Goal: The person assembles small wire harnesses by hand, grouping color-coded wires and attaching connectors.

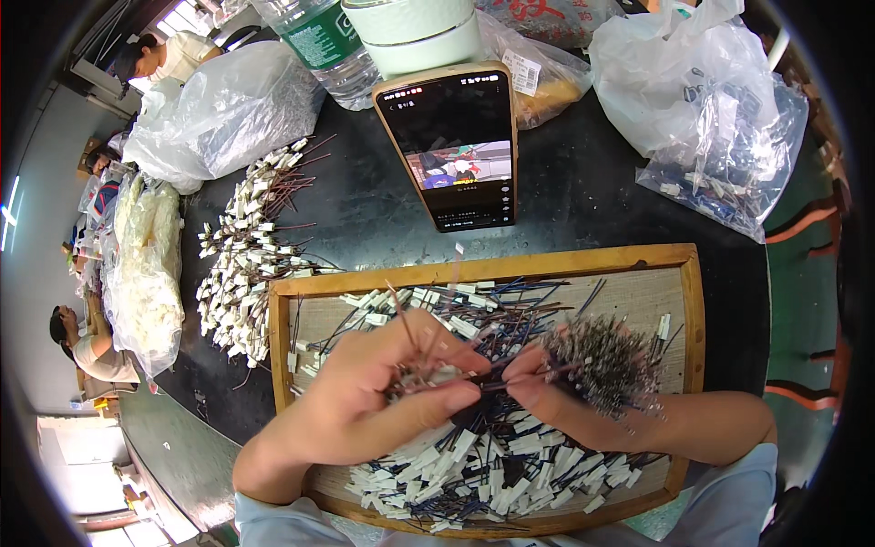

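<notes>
Both my hands meet above a wooden-framed tray [492, 262], their fingertips nearly touching. My left hand [351, 401] is closed, pinching dark thin wire with thumb and forefinger; a few wires with small white ends, blurred by motion, stick out between its fingers. My right hand [570, 415] is closed around a thick bundle of thin wires [606, 360], whose many small metal tips fan out on the right. Its thumb and forefinger also pinch at the wire between the hands. Under them, white plastic connectors [519, 474] on dark wires lie heaped in the tray.
Left of the tray spreads a pile of white connectors with brown wires [246, 264]. A lit phone [456, 146] stands upright beyond the tray, before a pale green container [415, 36] and a plastic bottle [319, 46]. Plastic bags [702, 109] lie around. Other people [91, 351] sit at far left.
</notes>
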Tool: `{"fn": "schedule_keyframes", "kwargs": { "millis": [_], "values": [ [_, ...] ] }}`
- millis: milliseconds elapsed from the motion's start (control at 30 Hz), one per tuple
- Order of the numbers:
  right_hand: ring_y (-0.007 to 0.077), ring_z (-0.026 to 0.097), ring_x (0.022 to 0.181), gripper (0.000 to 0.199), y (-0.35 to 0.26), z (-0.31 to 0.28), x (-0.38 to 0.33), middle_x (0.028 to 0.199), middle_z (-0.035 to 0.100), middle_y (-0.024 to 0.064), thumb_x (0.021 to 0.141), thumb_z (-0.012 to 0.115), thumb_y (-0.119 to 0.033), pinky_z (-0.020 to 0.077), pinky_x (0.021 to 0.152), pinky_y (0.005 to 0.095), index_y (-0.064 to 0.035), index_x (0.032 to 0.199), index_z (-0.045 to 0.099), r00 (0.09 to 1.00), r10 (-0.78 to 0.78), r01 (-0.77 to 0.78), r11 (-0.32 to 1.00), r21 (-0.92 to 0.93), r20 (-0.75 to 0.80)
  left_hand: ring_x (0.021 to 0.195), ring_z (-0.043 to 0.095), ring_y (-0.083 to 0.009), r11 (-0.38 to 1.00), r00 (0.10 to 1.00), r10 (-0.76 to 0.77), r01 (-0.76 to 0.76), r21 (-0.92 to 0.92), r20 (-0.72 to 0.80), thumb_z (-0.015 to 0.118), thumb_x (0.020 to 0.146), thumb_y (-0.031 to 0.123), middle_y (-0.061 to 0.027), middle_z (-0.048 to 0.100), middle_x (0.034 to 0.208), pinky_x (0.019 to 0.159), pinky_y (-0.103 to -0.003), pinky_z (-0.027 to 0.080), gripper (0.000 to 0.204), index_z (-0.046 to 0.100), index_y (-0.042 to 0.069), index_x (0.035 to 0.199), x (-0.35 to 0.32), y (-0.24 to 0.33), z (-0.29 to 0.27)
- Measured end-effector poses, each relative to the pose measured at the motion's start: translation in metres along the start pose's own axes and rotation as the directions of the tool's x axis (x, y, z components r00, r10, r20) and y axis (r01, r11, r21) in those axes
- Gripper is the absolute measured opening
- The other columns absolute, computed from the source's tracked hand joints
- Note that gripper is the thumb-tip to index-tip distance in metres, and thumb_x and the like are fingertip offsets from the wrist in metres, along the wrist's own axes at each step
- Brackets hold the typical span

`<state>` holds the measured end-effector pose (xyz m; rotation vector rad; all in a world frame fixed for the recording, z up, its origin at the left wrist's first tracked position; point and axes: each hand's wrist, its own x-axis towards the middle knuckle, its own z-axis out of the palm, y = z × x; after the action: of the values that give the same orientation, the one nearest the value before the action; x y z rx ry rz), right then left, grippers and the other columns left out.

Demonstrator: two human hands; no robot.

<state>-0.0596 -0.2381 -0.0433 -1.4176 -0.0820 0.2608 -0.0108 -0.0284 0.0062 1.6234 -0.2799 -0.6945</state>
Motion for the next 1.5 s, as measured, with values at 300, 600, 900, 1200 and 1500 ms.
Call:
{"fn": "schedule_keyframes", "kwargs": {
  "millis": [300, 600, 900, 1200, 1500],
  "values": [
    [0.0147, 0.066, 0.078, 0.021, -0.003, -0.004, 0.007, 0.091, 0.068, 0.0122, 0.076, 0.070, 0.003, 0.0511, 0.068, 0.0251, 0.0031, 0.096, 0.065, 0.940, -0.298, 0.324, 0.933, -0.157, 0.167, 0.068, 0.065, -0.0128, 0.897, 0.967, 0.193, -0.242, 0.369, 0.165, 0.065, 0.082, 0.005, -0.0081, 0.066, 0.080, 0.059, -0.023, 0.047, 0.020, 0.058, -0.001, 0.100, 0.001, 0.004, 0.001],
    [0.0131, 0.065, 0.073, 0.019, 0.008, -0.003, 0.007, 0.086, 0.067, 0.0108, 0.078, 0.069, 0.000, 0.0490, 0.062, 0.0246, 0.0020, 0.096, 0.065, 0.923, -0.365, 0.381, 0.909, -0.168, 0.120, 0.058, 0.055, -0.0062, 0.886, 0.945, 0.327, -0.302, 0.352, -0.013, 0.065, 0.078, 0.000, -0.0056, 0.061, 0.068, 0.052, -0.018, 0.041, 0.015, 0.058, -0.005, 0.090, -0.003, -0.002, -0.005],
    [0.0138, 0.065, 0.067, 0.016, 0.001, -0.002, 0.005, 0.078, 0.066, 0.0094, 0.077, 0.073, -0.005, 0.0485, 0.057, 0.0243, 0.0010, 0.090, 0.066, 0.948, -0.314, 0.275, 0.886, -0.374, -0.047, 0.058, 0.054, -0.0033, 0.987, 0.993, 0.005, 0.014, 0.162, -0.116, 0.066, 0.083, 0.006, -0.0018, 0.062, 0.071, 0.054, -0.017, 0.041, 0.018, 0.060, -0.004, 0.097, -0.008, 0.003, -0.023],
    [0.0108, 0.063, 0.076, 0.020, -0.003, -0.003, 0.001, 0.090, 0.066, 0.0083, 0.082, 0.070, -0.010, 0.0494, 0.067, 0.0213, 0.0002, 0.097, 0.064, 0.992, 0.092, -0.105, 0.978, 0.182, 0.081, 0.041, 0.041, -0.0043, 0.972, 0.956, 0.077, -0.135, -0.191, -0.283, 0.052, 0.095, 0.025, -0.0014, 0.053, 0.063, 0.038, -0.017, 0.031, 0.030, 0.061, -0.004, 0.099, 0.007, -0.009, -0.033],
    [0.0108, 0.058, 0.067, 0.017, 0.000, -0.002, 0.002, 0.080, 0.062, 0.0085, 0.083, 0.067, -0.009, 0.0414, 0.055, 0.0252, 0.0026, 0.092, 0.058, 0.990, -0.127, 0.136, 0.972, -0.192, 0.059, 0.040, 0.042, -0.0068, 0.952, 0.995, 0.054, -0.075, -0.297, -0.079, 0.054, 0.093, 0.019, -0.0048, 0.050, 0.060, 0.036, -0.020, 0.028, 0.018, 0.044, 0.005, 0.093, 0.006, -0.008, -0.013]
  ]
}}
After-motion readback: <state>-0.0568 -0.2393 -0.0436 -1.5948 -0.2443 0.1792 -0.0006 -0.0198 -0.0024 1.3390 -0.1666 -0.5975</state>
